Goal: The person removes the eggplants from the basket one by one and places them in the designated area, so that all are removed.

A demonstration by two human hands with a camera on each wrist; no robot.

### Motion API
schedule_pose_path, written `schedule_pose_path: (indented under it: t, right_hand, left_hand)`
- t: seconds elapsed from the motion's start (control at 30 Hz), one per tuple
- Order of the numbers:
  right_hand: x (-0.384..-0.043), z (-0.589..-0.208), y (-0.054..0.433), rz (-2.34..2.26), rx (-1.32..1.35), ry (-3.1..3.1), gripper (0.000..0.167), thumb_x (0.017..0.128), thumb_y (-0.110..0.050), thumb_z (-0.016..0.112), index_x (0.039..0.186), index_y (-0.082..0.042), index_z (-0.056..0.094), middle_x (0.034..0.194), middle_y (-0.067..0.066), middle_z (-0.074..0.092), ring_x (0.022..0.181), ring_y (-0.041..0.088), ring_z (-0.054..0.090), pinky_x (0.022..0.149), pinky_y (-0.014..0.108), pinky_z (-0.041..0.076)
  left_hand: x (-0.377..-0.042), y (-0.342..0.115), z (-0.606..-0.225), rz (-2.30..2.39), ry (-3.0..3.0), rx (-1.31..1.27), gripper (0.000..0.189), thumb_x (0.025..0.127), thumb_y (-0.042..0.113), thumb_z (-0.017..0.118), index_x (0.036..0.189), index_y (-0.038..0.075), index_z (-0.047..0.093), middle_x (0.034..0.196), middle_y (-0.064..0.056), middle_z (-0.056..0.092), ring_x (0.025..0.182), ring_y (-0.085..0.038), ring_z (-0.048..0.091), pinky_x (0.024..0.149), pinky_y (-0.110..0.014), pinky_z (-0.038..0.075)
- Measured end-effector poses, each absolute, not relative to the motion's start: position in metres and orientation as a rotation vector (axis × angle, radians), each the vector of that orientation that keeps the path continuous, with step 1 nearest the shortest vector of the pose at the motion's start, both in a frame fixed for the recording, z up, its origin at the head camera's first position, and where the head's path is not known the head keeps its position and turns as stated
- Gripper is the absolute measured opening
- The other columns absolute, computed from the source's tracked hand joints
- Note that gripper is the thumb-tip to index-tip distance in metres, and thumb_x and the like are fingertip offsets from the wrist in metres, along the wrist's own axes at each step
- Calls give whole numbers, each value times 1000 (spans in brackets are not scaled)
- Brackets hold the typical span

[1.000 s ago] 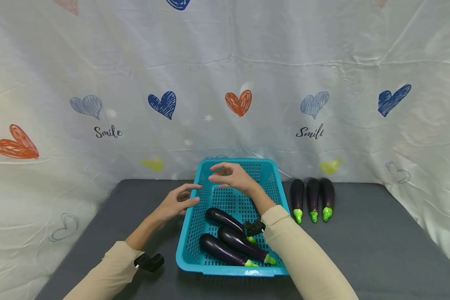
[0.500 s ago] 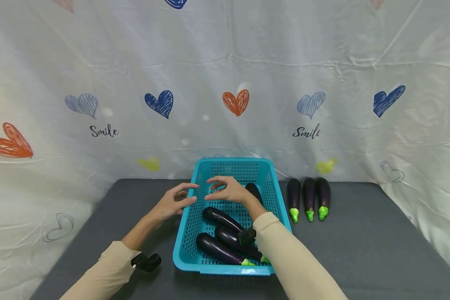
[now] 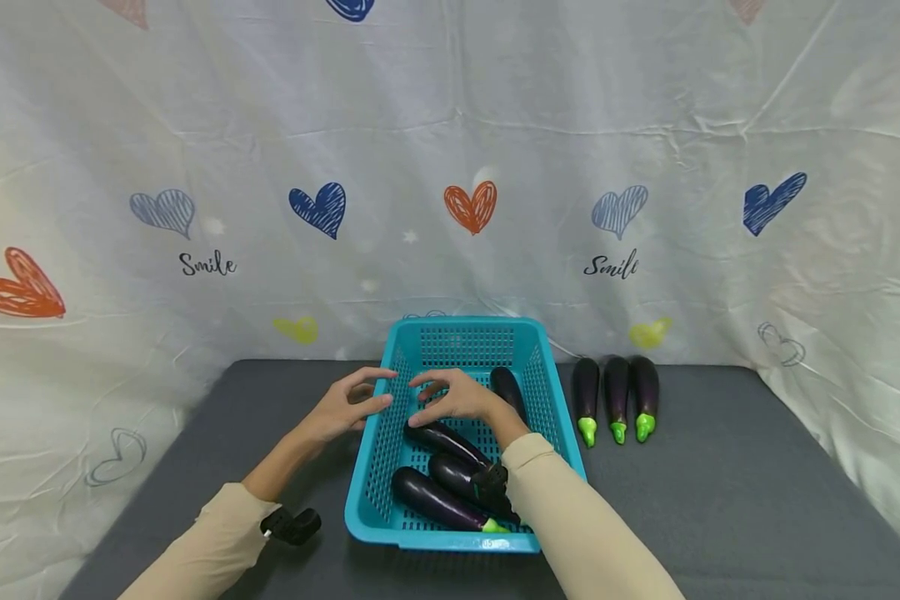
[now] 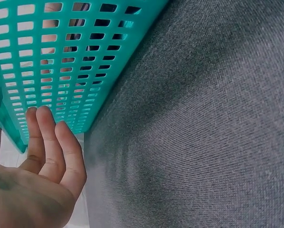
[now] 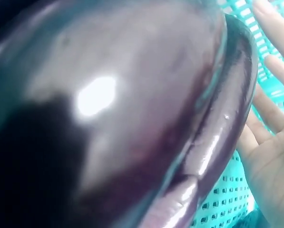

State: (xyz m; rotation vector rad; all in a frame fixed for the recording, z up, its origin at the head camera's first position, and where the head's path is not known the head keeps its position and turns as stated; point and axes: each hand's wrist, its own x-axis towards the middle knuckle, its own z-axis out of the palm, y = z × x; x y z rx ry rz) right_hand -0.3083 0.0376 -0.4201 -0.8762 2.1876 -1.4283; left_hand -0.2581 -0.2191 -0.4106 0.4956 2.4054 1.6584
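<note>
A turquoise perforated basket holds several dark purple eggplants. My right hand is inside the basket with fingers spread and loosely bent; its thumb is beside the far end of one eggplant, and whether they touch I cannot tell. Nothing lies in its palm in the right wrist view, where a glossy eggplant fills the foreground. Another eggplant lies at the basket's near side, and one more stands along the right wall. At the left rim is my left hand, relaxed fingers beside the outer wall.
Three eggplants with green stems, such as the right one, lie in a row right of the basket. Grey cloth covers the table. Behind hangs a white curtain printed with hearts.
My right hand has lowered toward the nearer eggplants, uncovering the eggplant along the right wall. The left hand stays at the rim. The head view has shifted slightly.
</note>
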Motion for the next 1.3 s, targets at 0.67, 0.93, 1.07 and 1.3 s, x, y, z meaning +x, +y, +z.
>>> schedule_pose_path:
  t: [0.67,0.93,1.07,1.3]
  right_hand:
    - [-304,-416,38,-1360,-940,2149,28,91,-8,79,116,4,74,116,10,72,109,22,65,84,33,54]
    - [-307,-418,39,-1398,-911,2154,28,91,-7,78,116,5,74,114,10,72,109,26,64,83,35,55]
    - [-308,-420,42,-1442,-841,2208,30,93,-10,77,119,3,73,115,6,72,108,27,64,80,36,55]
    - [-311,-427,48,-1557,-773,2353,32,97,-13,73,125,3,70,122,11,68,113,30,61,83,42,53]
  left_hand:
    - [-257,-220,-412,1675,2375,508,49,103,30,65,148,18,52,157,-20,35,144,-45,28,94,-60,47]
    - [-257,-220,-411,1681,2368,502,48,103,30,65,148,18,51,156,-21,36,143,-45,30,94,-60,47]
    - [-257,-220,-412,1682,2372,498,48,103,30,65,148,19,52,154,-21,38,140,-44,35,93,-59,48]
    - [-256,-218,-411,1690,2357,502,48,103,29,64,148,18,51,150,-21,43,130,-41,47,91,-55,50]
